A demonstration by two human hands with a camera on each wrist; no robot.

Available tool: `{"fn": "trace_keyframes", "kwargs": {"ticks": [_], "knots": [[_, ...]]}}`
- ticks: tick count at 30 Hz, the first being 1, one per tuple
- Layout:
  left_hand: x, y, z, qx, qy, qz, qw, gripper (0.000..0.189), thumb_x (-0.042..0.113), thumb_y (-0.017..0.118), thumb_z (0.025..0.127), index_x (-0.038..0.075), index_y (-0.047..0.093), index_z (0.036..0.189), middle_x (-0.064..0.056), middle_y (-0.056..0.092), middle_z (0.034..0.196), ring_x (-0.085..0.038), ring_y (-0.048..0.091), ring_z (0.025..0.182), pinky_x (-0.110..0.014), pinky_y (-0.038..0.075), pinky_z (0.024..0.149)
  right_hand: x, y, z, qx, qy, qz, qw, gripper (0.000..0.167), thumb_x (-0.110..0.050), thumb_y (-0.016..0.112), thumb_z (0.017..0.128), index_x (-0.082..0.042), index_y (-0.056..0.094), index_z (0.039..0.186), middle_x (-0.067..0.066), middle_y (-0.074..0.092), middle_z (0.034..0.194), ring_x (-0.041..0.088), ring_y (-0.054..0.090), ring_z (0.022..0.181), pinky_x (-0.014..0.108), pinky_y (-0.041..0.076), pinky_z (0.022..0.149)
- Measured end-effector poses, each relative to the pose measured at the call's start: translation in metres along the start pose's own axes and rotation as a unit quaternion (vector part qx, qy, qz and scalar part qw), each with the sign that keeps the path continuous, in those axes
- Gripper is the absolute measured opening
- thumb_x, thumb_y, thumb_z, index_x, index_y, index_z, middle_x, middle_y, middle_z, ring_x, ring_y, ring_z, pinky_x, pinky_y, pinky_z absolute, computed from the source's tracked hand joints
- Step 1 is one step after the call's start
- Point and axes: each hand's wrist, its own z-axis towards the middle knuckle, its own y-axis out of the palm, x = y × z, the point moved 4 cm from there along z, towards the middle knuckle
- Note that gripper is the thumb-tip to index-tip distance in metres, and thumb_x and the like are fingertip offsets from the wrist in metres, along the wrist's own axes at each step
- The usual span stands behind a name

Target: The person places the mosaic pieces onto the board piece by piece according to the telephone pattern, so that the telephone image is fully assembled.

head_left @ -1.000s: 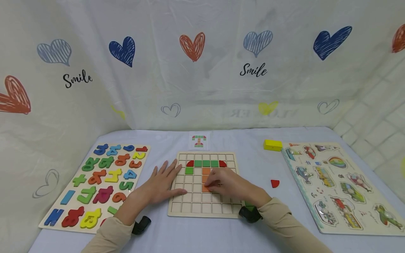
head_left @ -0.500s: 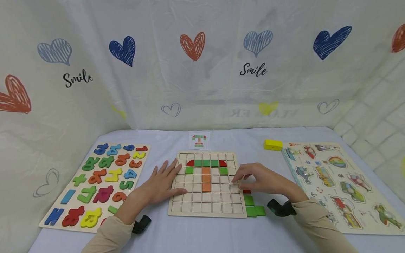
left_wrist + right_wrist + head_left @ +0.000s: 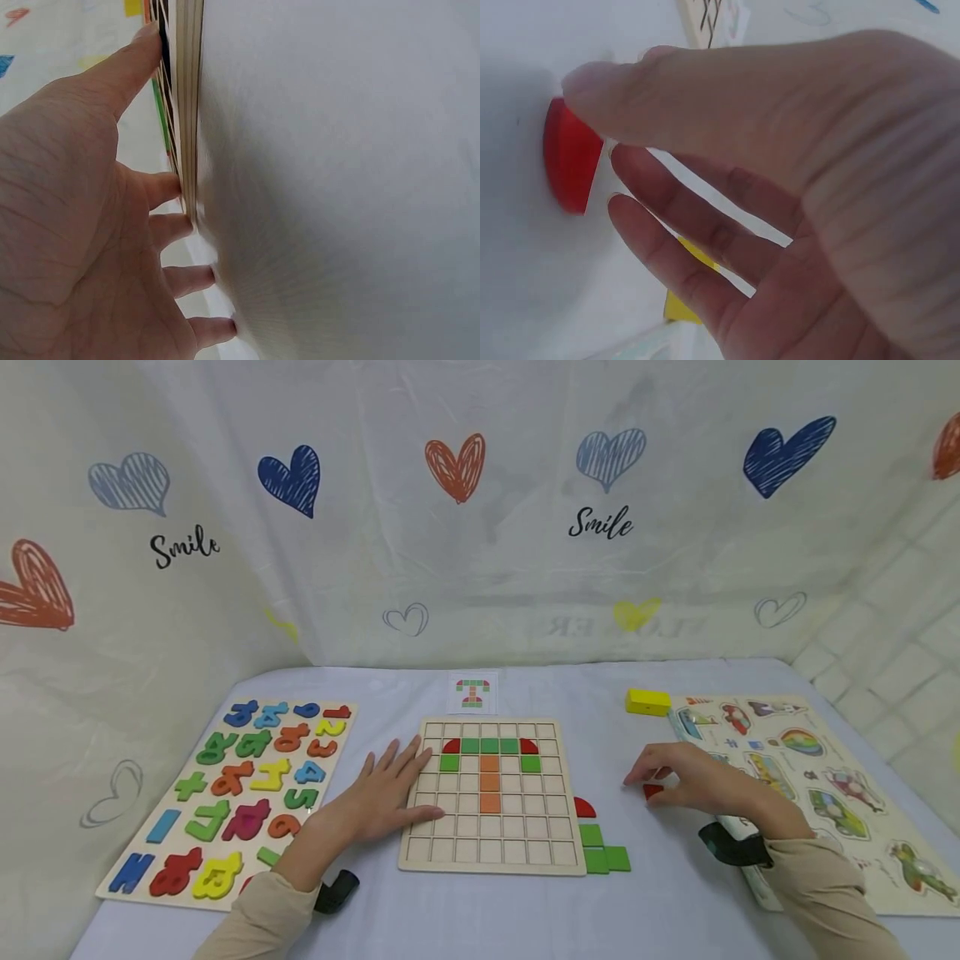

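A wooden grid board [image 3: 465, 853] lies mid-table, with green squares [image 3: 489, 746], orange squares [image 3: 489, 782] and red quarter-round pieces [image 3: 528, 747] set in it. My left hand [image 3: 378, 797] lies spread at the board's left side, thumb and index finger over its edge; in the left wrist view the other fingertips touch the cloth. To the right, my right hand [image 3: 686, 781] hovers over a loose red quarter-round piece [image 3: 570, 157] on the cloth. Its thumb is at the piece's edge, the other fingers apart from it. The index fingertip is partly hidden behind the thumb.
Another red quarter-round piece [image 3: 585, 808] and several loose green squares [image 3: 596, 860] lie against the board's right edge. A pattern card [image 3: 474, 693] is behind the board. A number puzzle [image 3: 191, 814] stands left, a picture puzzle [image 3: 810, 760] and yellow block [image 3: 648, 702] right.
My right hand has left the orange squares on the board and moved right to the loose red piece, uncovering a green square at the board's right. My left hand stays put.
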Motion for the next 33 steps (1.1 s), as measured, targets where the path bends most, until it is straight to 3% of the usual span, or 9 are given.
{"fn": "trace_keyframes", "kwargs": {"ticks": [17,33], "knots": [[0.001,-0.002,-0.001,0.005,0.002,-0.004,1.0,0.099,0.071,0.056,0.097,0.009,0.024,0.167,-0.015,0.012,0.175,-0.044,0.004,0.16,-0.07,0.007,0.123,0.01,-0.001,-0.003,-0.019,0.054,0.002,0.9983,0.026,0.007,0.082,0.082,-0.003,0.078,0.105,-0.006,0.065,0.095,0.01,0.064,0.084,0.033,0.061,0.08],[0.001,-0.002,-0.001,0.004,-0.003,0.0,1.0,0.099,0.071,0.056,0.097,0.009,0.024,0.167,-0.014,0.012,0.175,-0.044,0.005,0.16,-0.069,0.006,0.123,0.015,-0.005,-0.007,0.008,0.045,0.012,0.9989,0.024,0.002,0.085,0.081,-0.005,0.078,0.103,-0.001,0.065,0.099,0.013,0.067,0.084,0.029,0.06,0.074]]}}
